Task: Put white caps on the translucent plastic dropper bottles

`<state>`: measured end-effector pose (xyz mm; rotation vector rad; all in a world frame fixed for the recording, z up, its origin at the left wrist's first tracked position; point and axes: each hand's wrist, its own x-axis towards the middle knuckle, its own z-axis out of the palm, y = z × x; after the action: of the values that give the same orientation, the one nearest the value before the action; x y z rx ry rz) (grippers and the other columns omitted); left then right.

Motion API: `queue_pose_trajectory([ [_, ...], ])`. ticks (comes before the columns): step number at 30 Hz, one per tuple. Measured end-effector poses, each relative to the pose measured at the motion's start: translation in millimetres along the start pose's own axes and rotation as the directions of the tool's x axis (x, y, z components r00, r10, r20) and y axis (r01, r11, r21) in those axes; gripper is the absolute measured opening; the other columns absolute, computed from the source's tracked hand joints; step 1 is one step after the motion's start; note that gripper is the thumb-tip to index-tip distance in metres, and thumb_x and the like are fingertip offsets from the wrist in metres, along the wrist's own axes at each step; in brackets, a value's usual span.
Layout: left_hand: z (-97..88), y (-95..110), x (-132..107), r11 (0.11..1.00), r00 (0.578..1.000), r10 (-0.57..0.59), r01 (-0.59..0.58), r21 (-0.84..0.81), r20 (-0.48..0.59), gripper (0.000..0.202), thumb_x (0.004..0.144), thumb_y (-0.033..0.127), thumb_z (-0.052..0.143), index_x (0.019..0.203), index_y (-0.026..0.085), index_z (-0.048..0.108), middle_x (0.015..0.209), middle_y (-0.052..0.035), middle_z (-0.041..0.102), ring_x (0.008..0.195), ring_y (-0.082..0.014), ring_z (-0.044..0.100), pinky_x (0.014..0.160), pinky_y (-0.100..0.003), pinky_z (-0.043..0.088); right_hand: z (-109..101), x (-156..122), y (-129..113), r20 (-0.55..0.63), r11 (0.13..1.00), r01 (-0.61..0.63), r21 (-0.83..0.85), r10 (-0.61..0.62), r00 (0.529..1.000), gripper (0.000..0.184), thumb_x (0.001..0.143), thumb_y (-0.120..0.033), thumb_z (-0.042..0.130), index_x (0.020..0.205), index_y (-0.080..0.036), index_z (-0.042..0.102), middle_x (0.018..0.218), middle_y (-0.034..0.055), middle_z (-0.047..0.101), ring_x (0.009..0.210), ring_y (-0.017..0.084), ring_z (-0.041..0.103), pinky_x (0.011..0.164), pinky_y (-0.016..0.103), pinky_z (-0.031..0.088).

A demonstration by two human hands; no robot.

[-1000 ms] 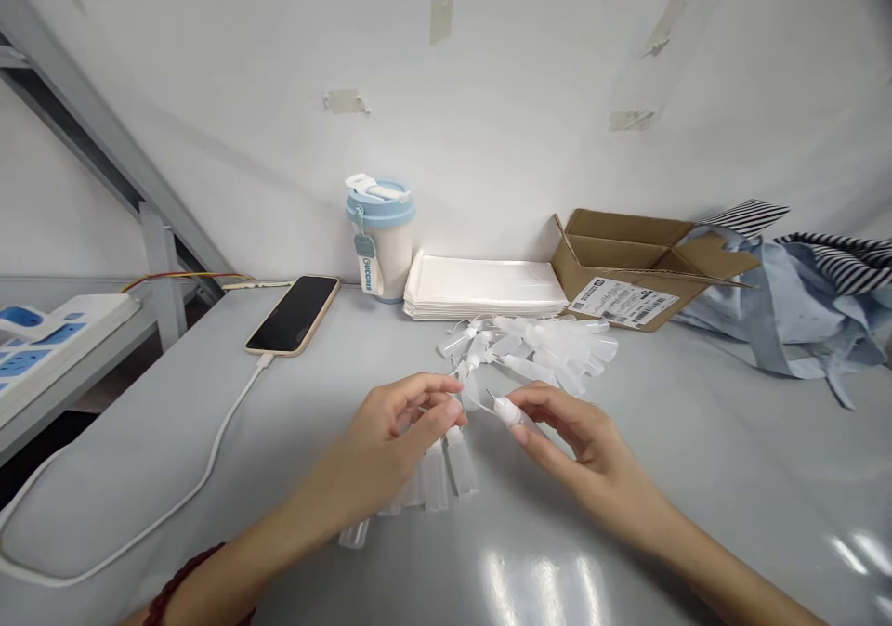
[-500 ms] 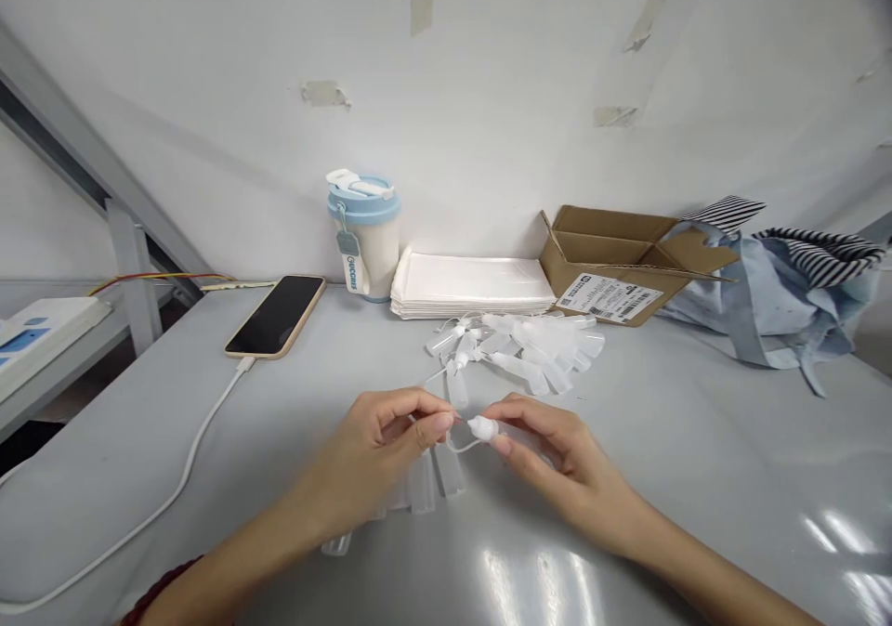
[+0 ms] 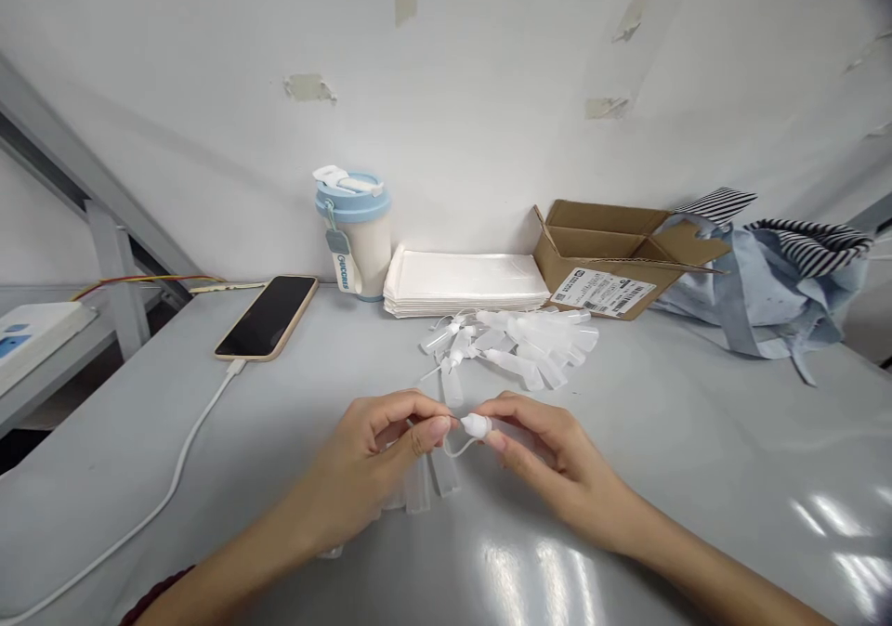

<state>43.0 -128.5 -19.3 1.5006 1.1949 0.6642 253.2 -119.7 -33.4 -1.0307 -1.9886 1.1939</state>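
Observation:
My right hand (image 3: 550, 463) pinches a small white spray-pump head (image 3: 478, 425) whose thin clear tube curves down below it. My left hand (image 3: 386, 449) is closed in a pinch at the tip of that pump head, thumb and forefinger meeting it. Under and just beyond my left hand lie a few clear plastic tube bottles (image 3: 432, 482) on the grey table (image 3: 697, 440). Farther back, a loose pile of the same clear bottles and pump parts (image 3: 516, 343) is spread out on the table.
A phone (image 3: 266, 316) on a white charging cable (image 3: 174, 477) lies at the left. A blue-lidded cup (image 3: 354, 231), a stack of white bags (image 3: 465, 282) and an open cardboard box (image 3: 613, 254) stand against the wall. Blue and striped cloth (image 3: 773, 273) is heaped at the right.
My hands came together: the right hand brought the pump head to the left hand's fingertips, and the tube now hangs between them. The view shifted slightly right.

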Motion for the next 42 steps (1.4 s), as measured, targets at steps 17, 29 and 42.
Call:
queue_pose_trajectory([
  [17, 0.4, 0, 0, 0.993, 0.999, 0.048, -0.046, 0.106, -0.015, 0.028, 0.089, 0.040, 0.047, 0.082, 0.021, 0.067, 0.080, -0.0004, 0.061, 0.076, -0.0161, 0.053, 0.067, -0.026, 0.042, -1, -2, -2, -0.002, 0.998, 0.014, -0.058, -0.014, 1.000, 0.019, 0.090, -0.026, 0.048, 0.099, -0.018, 0.062, 0.083, 0.0033, 0.062, 0.073, 0.015, 0.057, 0.066, 0.026, 0.045],
  [29, 2.9, -8, -2, 0.892, 0.968, 0.236, -0.248, 0.378, 0.079, 0.025, 0.091, 0.024, 0.041, 0.082, 0.020, 0.064, 0.076, -0.0005, 0.058, 0.068, -0.0127, 0.053, 0.054, -0.021, 0.038, 1, -3, 0, 0.042, 0.987, 0.071, -0.147, -0.066, 0.997, 0.019, 0.086, -0.019, 0.048, 0.098, -0.014, 0.062, 0.077, 0.0021, 0.060, 0.060, 0.011, 0.051, 0.051, 0.021, 0.038],
  [42, 0.9, 2, -1, 0.895, 0.978, 0.200, -0.205, 0.396, 0.055, 0.020, 0.088, 0.025, 0.045, 0.091, 0.021, 0.064, 0.078, -0.0003, 0.063, 0.070, -0.0141, 0.055, 0.062, -0.024, 0.044, 1, -2, -2, 0.030, 0.992, 0.068, -0.105, -0.065, 0.997, 0.020, 0.087, -0.022, 0.048, 0.100, -0.016, 0.062, 0.079, 0.0028, 0.061, 0.062, 0.012, 0.052, 0.054, 0.022, 0.041],
])
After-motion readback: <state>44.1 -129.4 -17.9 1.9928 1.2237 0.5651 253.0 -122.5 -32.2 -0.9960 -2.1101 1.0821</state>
